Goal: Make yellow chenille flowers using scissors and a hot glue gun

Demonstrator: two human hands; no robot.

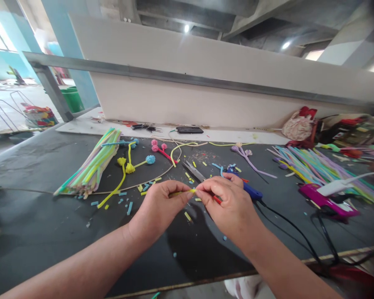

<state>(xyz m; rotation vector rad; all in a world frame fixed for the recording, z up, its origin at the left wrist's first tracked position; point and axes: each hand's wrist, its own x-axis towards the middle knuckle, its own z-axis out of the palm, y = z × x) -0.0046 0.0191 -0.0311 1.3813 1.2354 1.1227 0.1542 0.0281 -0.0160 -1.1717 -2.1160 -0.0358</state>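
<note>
Forearms (90, 257), hands (160, 207) nearly closed, fingertips (187, 196) pinching a yellow strip (193, 190)

Dark table (34, 166), white panel (174, 99) behind, ceiling lights (186, 28) glowing.

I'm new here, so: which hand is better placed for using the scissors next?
Probably the right hand: the scissors have a red handle at its palm; the left hand, farther away, pinches a yellow strip.
</note>
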